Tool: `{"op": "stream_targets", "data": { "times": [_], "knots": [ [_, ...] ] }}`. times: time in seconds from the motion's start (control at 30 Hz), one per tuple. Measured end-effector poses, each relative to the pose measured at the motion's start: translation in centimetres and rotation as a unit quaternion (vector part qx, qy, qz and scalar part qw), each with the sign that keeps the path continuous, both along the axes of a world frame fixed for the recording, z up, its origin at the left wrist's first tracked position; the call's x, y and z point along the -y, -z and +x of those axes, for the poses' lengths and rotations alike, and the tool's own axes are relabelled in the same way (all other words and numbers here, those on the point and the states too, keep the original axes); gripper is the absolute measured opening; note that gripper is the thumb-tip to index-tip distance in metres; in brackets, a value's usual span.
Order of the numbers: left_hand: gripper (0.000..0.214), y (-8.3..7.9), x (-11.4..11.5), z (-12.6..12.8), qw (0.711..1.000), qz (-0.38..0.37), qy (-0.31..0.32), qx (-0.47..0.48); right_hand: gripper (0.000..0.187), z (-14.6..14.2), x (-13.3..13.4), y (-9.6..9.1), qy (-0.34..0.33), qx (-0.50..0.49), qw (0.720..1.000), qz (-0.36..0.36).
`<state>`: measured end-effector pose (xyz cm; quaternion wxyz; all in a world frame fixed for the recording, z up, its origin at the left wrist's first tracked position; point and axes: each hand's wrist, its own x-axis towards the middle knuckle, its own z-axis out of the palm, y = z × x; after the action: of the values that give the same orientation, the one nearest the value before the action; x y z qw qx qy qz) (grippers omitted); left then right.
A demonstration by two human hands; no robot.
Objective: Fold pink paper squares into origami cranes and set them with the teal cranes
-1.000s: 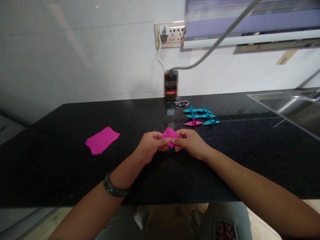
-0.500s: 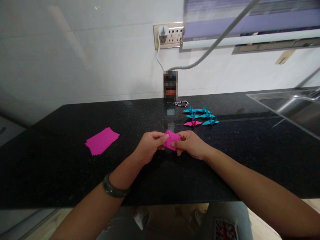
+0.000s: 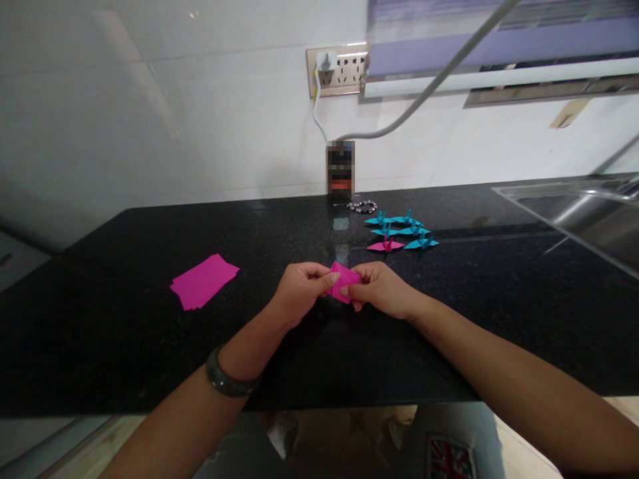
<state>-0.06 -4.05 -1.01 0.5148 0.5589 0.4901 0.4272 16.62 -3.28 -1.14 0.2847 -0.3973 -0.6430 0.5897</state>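
A small folded piece of pink origami paper [image 3: 343, 279] is held between both hands, low over the dark counter. My left hand [image 3: 303, 291] pinches its left edge, thumb on top. From the other side, my right hand [image 3: 383, 287] grips the right part with its thumb across the front; the fingers behind are partly hidden. Beyond the hands sit several blue paper cranes [image 3: 413, 230] and one pink paper crane [image 3: 386, 246]. To the left lies a stack of pink paper sheets [image 3: 204, 282], its edges slightly uneven.
The black speckled counter [image 3: 120, 346] runs along a white wall. Against the wall stands a pixelated upright object [image 3: 341, 169], with a beaded bracelet [image 3: 362, 207] beside it. A metal sink [image 3: 594, 213] is at the right. A plugged-in socket panel [image 3: 337, 70] is above.
Both hands keep hold of the folded pink paper and have hardly moved. The paper and the left thumb have shifted very slightly. Everything else stays in place.
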Motion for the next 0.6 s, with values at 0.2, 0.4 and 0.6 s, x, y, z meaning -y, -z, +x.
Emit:
{"op": "stream_targets", "data": {
  "times": [0.2, 0.4, 0.6],
  "knots": [
    [0.020, -0.19, 0.19, 0.36, 0.999, 0.000, -0.033, 0.018, 0.006, -0.04, -0.05, 0.11, 0.008, 0.005, 1.000, 0.010],
    [0.023, -0.41, 0.00, 0.21, 0.997, -0.012, -0.012, 0.077, 0.004, -0.10, 0.09, 0.03, -0.002, 0.024, 1.000, 0.000],
    [0.022, -0.19, 0.02, 0.36, 0.998, -0.008, -0.039, 0.054, 0.003, -0.21, 0.06, 0.20, -0.015, 0.041, 0.999, 0.017]
  ]
}}
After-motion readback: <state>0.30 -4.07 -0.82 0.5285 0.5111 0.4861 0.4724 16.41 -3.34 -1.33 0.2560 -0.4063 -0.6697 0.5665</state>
